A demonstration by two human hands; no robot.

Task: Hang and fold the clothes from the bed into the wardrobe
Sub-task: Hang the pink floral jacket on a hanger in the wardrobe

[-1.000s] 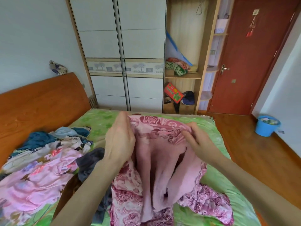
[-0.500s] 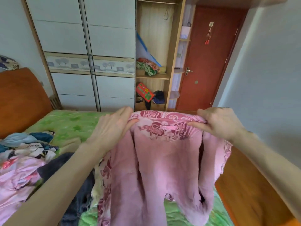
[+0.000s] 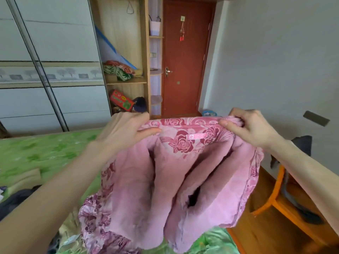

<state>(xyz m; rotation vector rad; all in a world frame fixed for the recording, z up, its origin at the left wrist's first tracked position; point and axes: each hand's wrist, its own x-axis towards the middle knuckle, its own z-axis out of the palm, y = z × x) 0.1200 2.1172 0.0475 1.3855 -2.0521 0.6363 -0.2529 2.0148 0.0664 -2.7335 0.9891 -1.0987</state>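
No text can be read. A small pink label (image 3: 196, 136) is sewn inside the collar of the pink garment (image 3: 165, 180), between the two hands; its print is too blurred. Marks on the red box (image 3: 121, 100), beyond the left hand (image 3: 122, 132), are also illegible.

Pink rose-patterned fleece garment (image 3: 176, 180) hangs lining-out above the green bed (image 3: 45, 153), collar uppermost.

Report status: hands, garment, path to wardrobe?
Left hand and right hand grip pink jacket by collar, lifted off bed. Wardrobe compartment open ahead. Nothing blocking.
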